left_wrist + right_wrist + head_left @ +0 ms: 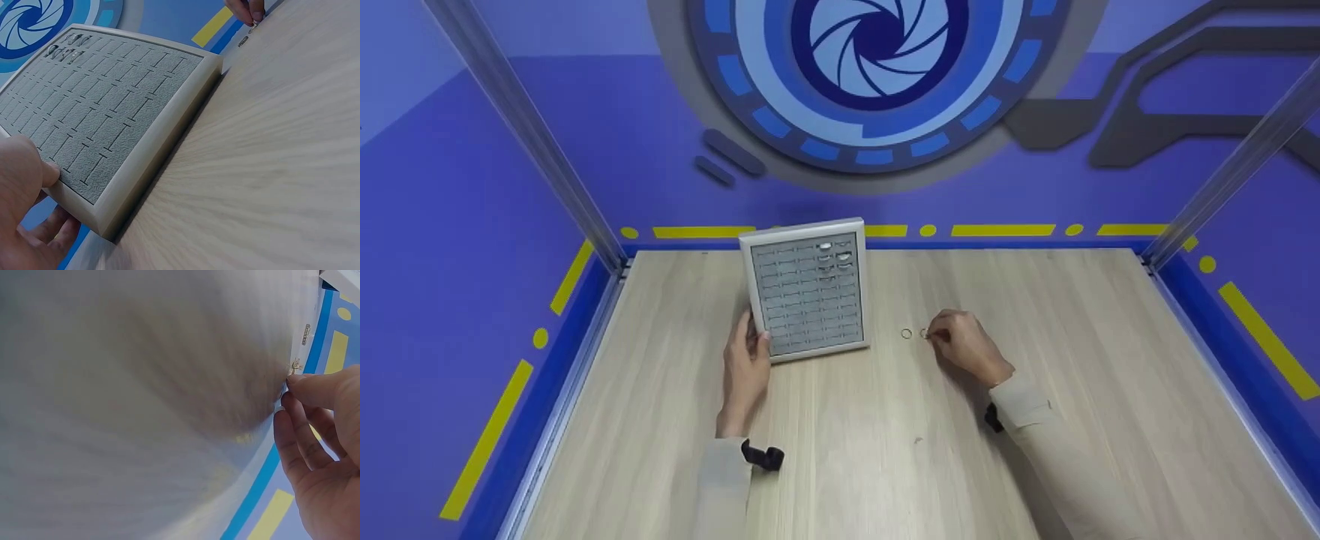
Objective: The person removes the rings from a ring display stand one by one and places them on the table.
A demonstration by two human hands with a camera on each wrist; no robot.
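Note:
A ring display tray [810, 315] with a pale frame and a grey slotted pad leans upright on the table. Several silver rings [826, 258] sit in slots near its upper right corner in the head view. My left hand [745, 375] grips the frame at its lower left, thumb on the front and fingers behind, as the left wrist view shows with the slotted pad [112, 152]. To the right of the tray, a loose ring [906, 334] lies on the wood. Just beside it, my right hand [969, 349] pinches a second ring [924, 334] at the table surface.
The wooden table [870, 457] spreads in front of and around the tray. A blue printed wall [960, 195] stands behind it, with metal posts [540, 142] at the corners. Black straps [763, 455] are worn at both wrists.

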